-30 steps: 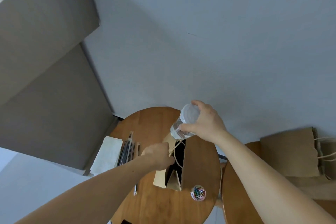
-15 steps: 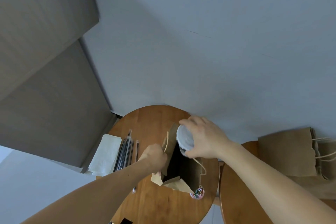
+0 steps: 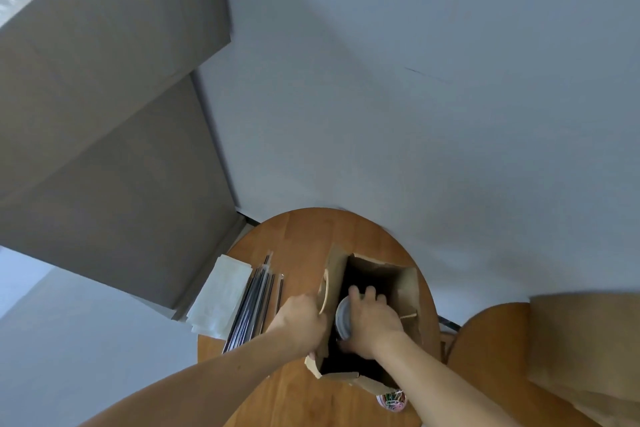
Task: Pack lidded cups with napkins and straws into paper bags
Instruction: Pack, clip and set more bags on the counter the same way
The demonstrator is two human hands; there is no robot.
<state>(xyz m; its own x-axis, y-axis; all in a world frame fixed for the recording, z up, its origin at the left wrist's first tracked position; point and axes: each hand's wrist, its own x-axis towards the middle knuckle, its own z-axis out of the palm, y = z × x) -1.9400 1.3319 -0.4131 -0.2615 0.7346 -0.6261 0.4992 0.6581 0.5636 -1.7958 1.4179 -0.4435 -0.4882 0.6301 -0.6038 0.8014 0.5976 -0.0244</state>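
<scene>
An open brown paper bag (image 3: 403,291) stands on a round wooden table (image 3: 294,239). My right hand (image 3: 372,322) is inside the bag's mouth and grips a clear lidded cup (image 3: 343,319) from above; only part of the lid shows. My left hand (image 3: 299,321) holds the bag's left edge by its handle. Beside the bag on the left lie several dark straws (image 3: 254,305) and a stack of white napkins (image 3: 221,295).
A small tub of coloured paper clips (image 3: 391,400) sits at the bag's near corner. A second wooden table (image 3: 485,340) at the right carries more brown paper bags (image 3: 585,347). Large cardboard boxes (image 3: 104,149) rise at the left against a grey wall.
My right hand has lowered the cup from above the bag down into its opening. The bag's mouth has spread wider while my left hand stays on its left edge.
</scene>
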